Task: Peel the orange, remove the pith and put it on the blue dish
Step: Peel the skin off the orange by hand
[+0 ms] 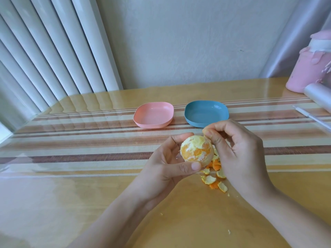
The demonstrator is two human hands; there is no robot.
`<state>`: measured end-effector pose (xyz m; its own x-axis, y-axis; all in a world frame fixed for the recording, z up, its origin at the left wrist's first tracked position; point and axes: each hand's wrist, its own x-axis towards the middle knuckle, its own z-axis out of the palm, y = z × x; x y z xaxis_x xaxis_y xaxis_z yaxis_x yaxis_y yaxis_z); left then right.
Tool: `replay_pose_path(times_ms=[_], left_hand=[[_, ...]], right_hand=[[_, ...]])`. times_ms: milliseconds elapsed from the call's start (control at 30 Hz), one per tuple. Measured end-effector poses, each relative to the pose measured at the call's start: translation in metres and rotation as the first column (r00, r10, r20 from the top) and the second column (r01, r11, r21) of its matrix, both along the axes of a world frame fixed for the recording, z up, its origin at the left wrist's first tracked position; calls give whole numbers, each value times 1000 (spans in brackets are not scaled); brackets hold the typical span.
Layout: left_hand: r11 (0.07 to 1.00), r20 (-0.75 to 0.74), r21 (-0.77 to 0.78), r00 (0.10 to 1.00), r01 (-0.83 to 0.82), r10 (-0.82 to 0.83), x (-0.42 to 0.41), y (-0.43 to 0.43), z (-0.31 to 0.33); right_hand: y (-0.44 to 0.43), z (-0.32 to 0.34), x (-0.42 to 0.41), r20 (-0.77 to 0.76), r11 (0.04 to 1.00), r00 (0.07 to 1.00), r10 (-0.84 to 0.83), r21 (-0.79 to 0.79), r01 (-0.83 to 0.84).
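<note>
Two bare hands work above the glossy striped wooden table [89, 194]; we grasp the round peeled orange [196, 149], patched with white pith, in the curled fingers and thumb of our left hand [166, 165]; our right hand [238, 151] pinches at its upper right edge; torn orange peel scraps [213, 181] lie below; the rounded-square blue plastic dish [206, 113] stands beyond, apart from the fruit, beside a pink plastic dish [154, 115].

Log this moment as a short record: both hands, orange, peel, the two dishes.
left hand: grips the orange above the table
right hand: pinches at the orange's upper edge
orange: mostly peeled, patches of white pith on it
peel scraps: heaped on the table under the hands
blue dish: empty, behind the hands
pink dish: empty, left of the blue dish
</note>
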<state>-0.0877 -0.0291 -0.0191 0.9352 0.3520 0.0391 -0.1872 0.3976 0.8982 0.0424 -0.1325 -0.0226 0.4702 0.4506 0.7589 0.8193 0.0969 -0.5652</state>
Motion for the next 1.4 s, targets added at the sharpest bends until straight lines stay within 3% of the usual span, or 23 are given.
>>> replay_pose_path(times_ms=[400,567,733,967,1167,1400], left_hand=[[990,58,-72,992,119,-115,-3,5,0],[964,113,-116,967,240,-227,-5,7,4],[950,120,-194,967,246,-226,-5,10,5],[977,-31,-198,996,81,-89,-2,16,5],[966,-89,-249,995,-64,43,-2,20,7],[940,-139,-330,989,-91,47,-2,16,10]], right_hand=[[1,-3,5,-1,998,1000,-31,-51,31],[1,-6,11,-54,997,998,12,-81,-17],[-1,-4,11,-49,988,997,53,-144,-59],[-8,9,16,-45,976,999,-30,-219,20],[-12,14,12,-158,969,987,26,-240,-64],[-13,15,11,-33,952,996,88,-291,-94]])
